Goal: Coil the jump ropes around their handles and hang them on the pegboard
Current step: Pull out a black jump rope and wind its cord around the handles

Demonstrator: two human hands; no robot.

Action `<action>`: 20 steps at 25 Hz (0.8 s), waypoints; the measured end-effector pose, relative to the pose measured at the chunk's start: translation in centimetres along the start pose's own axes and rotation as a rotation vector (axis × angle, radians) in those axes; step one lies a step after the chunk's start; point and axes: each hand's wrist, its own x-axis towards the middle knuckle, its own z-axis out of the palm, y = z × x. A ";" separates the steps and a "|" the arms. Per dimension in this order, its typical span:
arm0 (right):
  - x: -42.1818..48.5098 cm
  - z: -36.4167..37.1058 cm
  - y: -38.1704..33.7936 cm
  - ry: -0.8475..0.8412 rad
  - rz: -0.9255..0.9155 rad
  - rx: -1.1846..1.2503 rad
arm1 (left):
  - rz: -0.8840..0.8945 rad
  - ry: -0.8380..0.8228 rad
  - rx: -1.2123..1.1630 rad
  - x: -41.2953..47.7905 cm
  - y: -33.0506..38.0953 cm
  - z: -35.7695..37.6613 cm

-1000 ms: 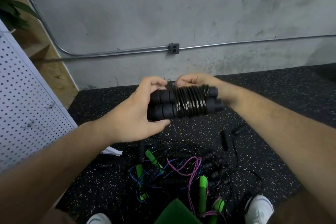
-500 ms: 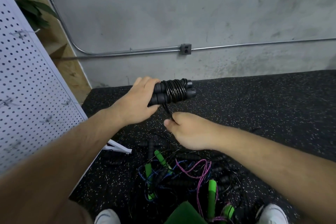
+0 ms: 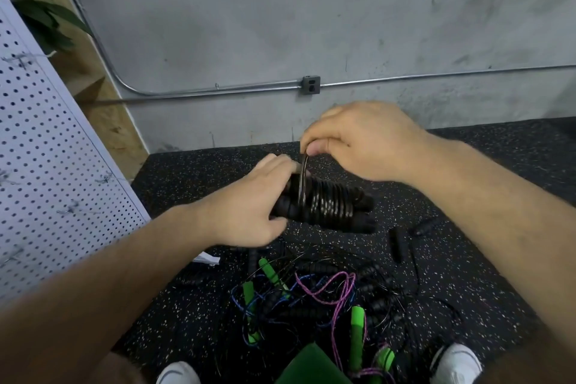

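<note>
Two grips over the floor (image 3: 473,262): left hand (image 3: 246,212) clamps coiled handles (image 3: 333,207), right hand (image 3: 364,143) pinches rope (image 3: 301,179)

Black speckled rubber floor (image 3: 526,137) lies open on the right and far side, up to the grey concrete wall (image 3: 311,25). A white perforated pegboard (image 3: 46,165) walls off the left. A tangled pile of green-handled and black jump ropes (image 3: 311,296) crowds the near floor.

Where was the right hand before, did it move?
Yes. The right hand rose from below the coiled black jump rope to above it, nearer the wall outlet.
</note>
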 end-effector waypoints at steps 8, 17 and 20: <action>0.3 7.9 -1.7 -0.245 0.370 0.801 | -0.190 0.344 -0.302 0.1 0.6 -0.4; -0.6 5.9 -6.6 0.152 0.262 0.900 | -0.407 0.576 -0.686 1.3 -1.6 -0.9; -0.8 5.4 -5.8 0.178 0.129 0.628 | -0.341 0.610 -1.014 1.2 -1.5 -1.4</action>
